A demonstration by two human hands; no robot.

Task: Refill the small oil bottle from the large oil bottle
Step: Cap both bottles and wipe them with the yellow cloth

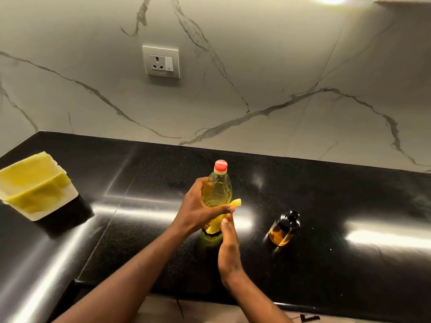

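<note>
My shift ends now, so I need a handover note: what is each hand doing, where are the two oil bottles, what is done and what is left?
Left hand grips the large oil bottle at mid-body, upright on the counter.
Right hand rests straight fingers against its lower side.
Small oil bottle stands apart to the right, black top on.
Done: nothing poured; red cap still on.
Left: open both, pour, reclose.

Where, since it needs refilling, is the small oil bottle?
Head view: the small oil bottle stands on the counter, right of the large oil bottle.
</note>
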